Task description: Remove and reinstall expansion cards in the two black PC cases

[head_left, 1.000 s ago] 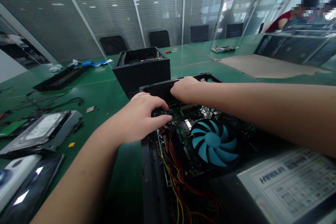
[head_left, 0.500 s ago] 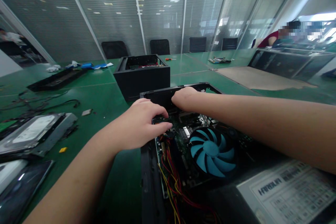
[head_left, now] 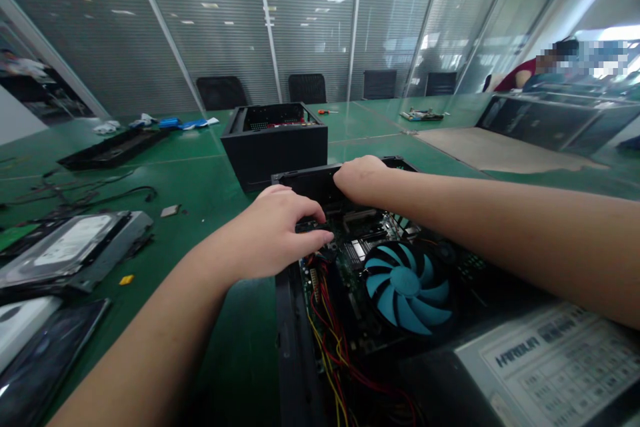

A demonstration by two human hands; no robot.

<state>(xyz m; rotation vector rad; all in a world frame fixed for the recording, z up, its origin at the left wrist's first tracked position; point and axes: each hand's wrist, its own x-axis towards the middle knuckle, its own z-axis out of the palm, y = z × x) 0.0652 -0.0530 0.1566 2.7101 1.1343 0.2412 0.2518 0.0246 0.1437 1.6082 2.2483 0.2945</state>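
In front of me lies an uncovered black computer case (head_left: 293,340). Inside are a circuit board (head_left: 333,237), a fan with blue blades (head_left: 405,283), red and yellow cables (head_left: 333,347) and a labelled power supply (head_left: 565,367). My left hand (head_left: 277,230) hovers at the board's far left corner, thumb and index finger apart with nothing visible between them. Reaching across from the right, my right hand (head_left: 365,179) is bent over at the case's far wall. Its fingers point down into the case and are hidden, so whatever they touch cannot be seen.
Another black case (head_left: 275,150) stands just beyond. On the green table's left are a hard drive (head_left: 75,243), loose cables (head_left: 95,197), a yellow piece (head_left: 127,279) and a black tray-like panel (head_left: 113,149). Cardboard (head_left: 500,150) lies far right, near a seated person (head_left: 517,77).
The view has shifted slightly, moving the scene a little to the right. My right hand has moved slightly right along the far wall. My left hand keeps nearly the same pose.
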